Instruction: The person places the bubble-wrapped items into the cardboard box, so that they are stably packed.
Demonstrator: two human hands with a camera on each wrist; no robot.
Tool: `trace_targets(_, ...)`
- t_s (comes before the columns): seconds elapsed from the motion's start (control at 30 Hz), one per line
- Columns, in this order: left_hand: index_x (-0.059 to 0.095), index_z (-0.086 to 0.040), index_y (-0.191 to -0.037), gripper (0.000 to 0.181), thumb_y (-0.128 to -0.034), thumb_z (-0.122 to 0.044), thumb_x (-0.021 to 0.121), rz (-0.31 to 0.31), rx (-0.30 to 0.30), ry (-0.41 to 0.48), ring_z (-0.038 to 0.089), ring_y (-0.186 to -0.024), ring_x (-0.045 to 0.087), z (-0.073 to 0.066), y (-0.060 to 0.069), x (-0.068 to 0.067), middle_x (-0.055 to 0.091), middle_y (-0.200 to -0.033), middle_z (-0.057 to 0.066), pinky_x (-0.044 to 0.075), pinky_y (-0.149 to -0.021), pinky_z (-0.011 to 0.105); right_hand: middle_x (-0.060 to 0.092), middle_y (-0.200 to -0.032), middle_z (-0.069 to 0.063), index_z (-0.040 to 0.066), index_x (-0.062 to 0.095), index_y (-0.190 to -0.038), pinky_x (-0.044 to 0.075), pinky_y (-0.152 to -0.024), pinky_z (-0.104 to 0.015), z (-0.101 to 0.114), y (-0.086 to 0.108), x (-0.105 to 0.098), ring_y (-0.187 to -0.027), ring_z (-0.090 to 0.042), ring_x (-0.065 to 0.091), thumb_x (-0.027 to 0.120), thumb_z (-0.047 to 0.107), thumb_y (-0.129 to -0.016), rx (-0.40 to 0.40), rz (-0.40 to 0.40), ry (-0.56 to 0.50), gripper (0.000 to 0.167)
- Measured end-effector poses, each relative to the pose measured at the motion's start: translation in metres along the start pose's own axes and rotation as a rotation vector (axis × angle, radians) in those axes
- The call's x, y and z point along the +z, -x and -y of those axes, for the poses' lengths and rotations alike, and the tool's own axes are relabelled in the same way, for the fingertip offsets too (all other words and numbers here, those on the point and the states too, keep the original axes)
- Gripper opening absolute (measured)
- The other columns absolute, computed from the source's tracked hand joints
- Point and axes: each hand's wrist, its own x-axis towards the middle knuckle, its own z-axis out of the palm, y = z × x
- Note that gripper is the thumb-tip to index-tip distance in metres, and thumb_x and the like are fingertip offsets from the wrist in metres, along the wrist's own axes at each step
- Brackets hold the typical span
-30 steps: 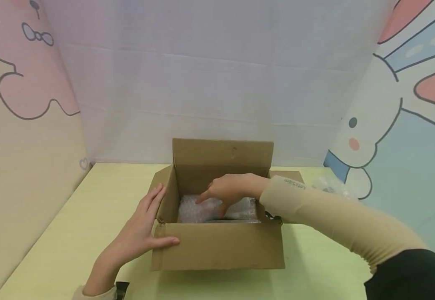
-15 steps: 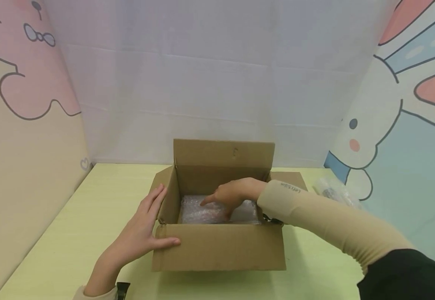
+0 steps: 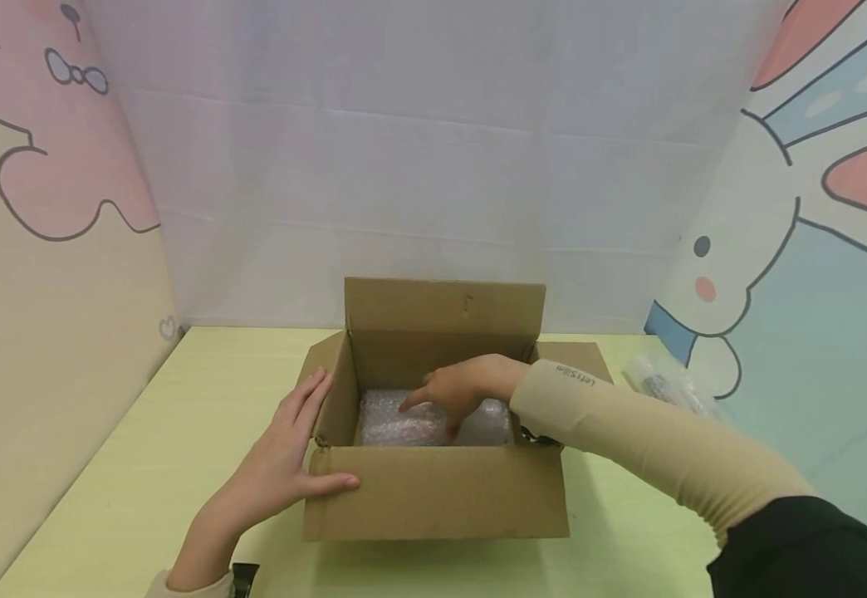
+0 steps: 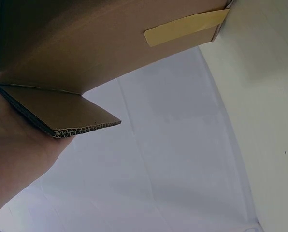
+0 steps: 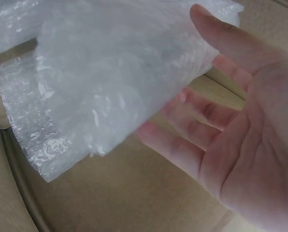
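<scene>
An uncovered cardboard box (image 3: 433, 494) stands with its flaps folded outward. Straight fingers of my left hand (image 3: 272, 469) rest against its left flap, while the thumb lies on the front flap; the left wrist view shows that hand against a side flap (image 4: 62, 108). Inside the box my right hand (image 3: 463, 389) holds a bubble-wrapped package (image 5: 115, 72), thumb over the wrap and fingers under its edge. What the wrap contains is too blurred to make out. More bubble wrap (image 3: 487, 422) shows in the box to the right of the hand.
Another bubble-wrapped item (image 3: 665, 384) lies on the pale yellow table (image 3: 142, 415), right of the box. A white sheet (image 3: 433, 183) hangs behind, and cartoon-printed panels stand at both sides. A small black object (image 3: 244, 577) shows beside my left wrist.
My right hand has shifted slightly right and lower in the box, and its forearm has dropped, uncovering more of the wrapped item on the table. My left hand keeps its place.
</scene>
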Motion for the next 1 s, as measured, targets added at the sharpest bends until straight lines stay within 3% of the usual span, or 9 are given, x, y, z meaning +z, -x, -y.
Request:
trace_targets(0.17, 0.014, -0.01, -0.156, 0.121, -0.0663, -0.05, 0.085, 0.005, -0.008, 0.008, 0.039, -0.145, 0.022, -0.001, 0.0, 0.0, 0.018, -0.16, 0.015, 0.033, -0.108, 0.061, 0.043, -0.152, -0.004, 0.035, 0.035, -0.15, 0.037, -0.114, -0.036, -0.002, 0.0, 0.0, -0.141, -0.021, 0.039, 0.075, 0.027, -0.085, -0.023, 0.001, -0.011, 0.076)
trace_targets(0.3, 0.014, -0.01, -0.156, 0.121, -0.0665, -0.051, 0.084, 0.005, -0.01, 0.008, 0.038, -0.145, 0.021, -0.001, 0.001, 0.0, 0.018, -0.16, 0.015, 0.033, -0.108, 0.061, 0.048, -0.146, -0.006, 0.031, 0.035, -0.15, 0.044, -0.108, -0.035, -0.004, 0.002, -0.002, -0.13, -0.02, 0.052, 0.075, 0.024, -0.085, -0.043, -0.002, -0.029, 0.076)
trace_targets(0.53, 0.015, -0.01, -0.156, 0.12, -0.0666, -0.05, 0.084, -0.001, -0.001, 0.007, 0.039, -0.144, 0.022, 0.0, 0.001, 0.0, 0.018, -0.16, 0.016, 0.033, -0.108, 0.062, 0.055, -0.138, -0.007, 0.019, 0.037, -0.15, 0.047, -0.101, -0.035, -0.011, 0.013, -0.012, -0.119, -0.022, 0.059, 0.073, 0.022, -0.087, -0.116, -0.067, -0.067, 0.073)
trace_targets(0.77, 0.016, -0.008, -0.156, 0.121, -0.0657, -0.048, 0.085, -0.005, 0.009, -0.002, 0.04, -0.143, 0.024, 0.001, -0.001, 0.0, 0.02, -0.159, 0.018, 0.033, -0.108, 0.062, 0.058, -0.134, -0.005, 0.019, 0.04, -0.148, 0.046, -0.1, -0.035, -0.018, 0.044, -0.027, -0.115, -0.019, 0.058, 0.073, 0.024, -0.086, -0.123, -0.139, -0.169, 0.07)
trace_targets(1.0, 0.014, -0.011, -0.156, 0.12, -0.0672, -0.05, 0.084, -0.001, -0.003, 0.01, 0.039, -0.143, 0.024, 0.001, -0.001, 0.0, 0.019, -0.159, 0.016, 0.034, -0.107, 0.062, 0.059, -0.132, -0.004, 0.017, 0.043, -0.147, 0.046, -0.102, -0.038, -0.032, 0.092, -0.036, -0.118, -0.019, 0.057, 0.07, 0.021, -0.089, -0.127, -0.298, -0.261, 0.064)
